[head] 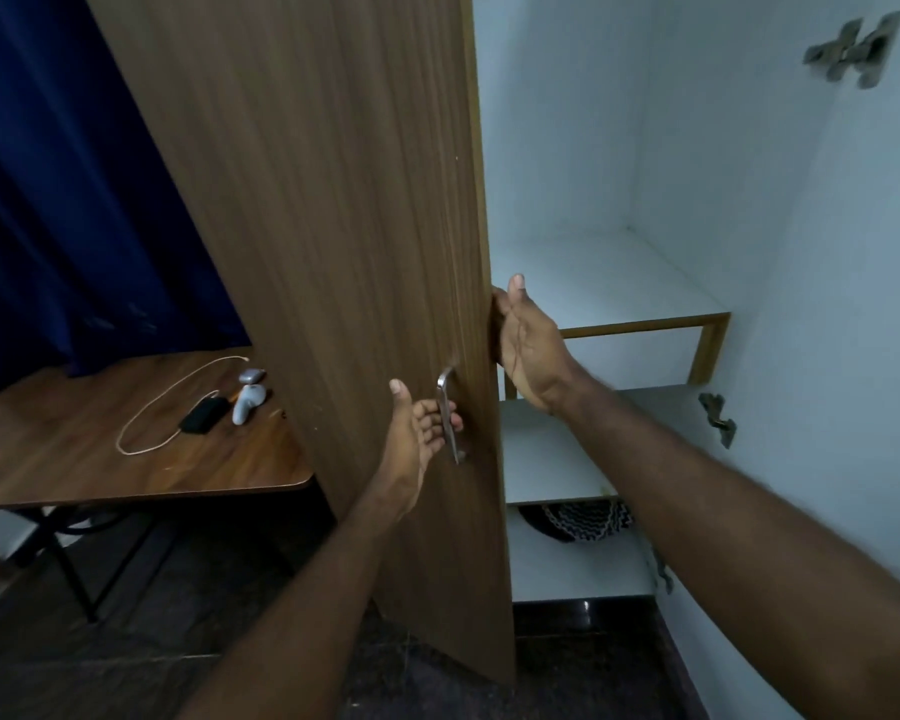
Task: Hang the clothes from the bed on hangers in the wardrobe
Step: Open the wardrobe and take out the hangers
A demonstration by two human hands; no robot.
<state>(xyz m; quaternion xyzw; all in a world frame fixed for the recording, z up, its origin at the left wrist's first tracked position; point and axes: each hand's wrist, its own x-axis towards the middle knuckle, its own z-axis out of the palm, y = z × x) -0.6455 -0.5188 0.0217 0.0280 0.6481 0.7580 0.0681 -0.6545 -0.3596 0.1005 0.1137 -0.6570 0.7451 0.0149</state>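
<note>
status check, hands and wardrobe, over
Left hand fingers behind door handle, not closed. Right hand gripping wardrobe door edge. Door partly open, shelves bare. No clothes or hangers in view.

Wooden table (74, 459) sits at left, used here as landmark. On its top: black device (204, 414) w/ a pale cable (162, 407) looping toward table's front. Just right of the device, a white controller (248, 402); a 2nd, greyish one (252, 376) behind it, nearer table's back edge. Dark blue curtain (74, 200) hangs behind the table. Dark floor (178, 615) below, black table legs (74, 574) on it.
</note>
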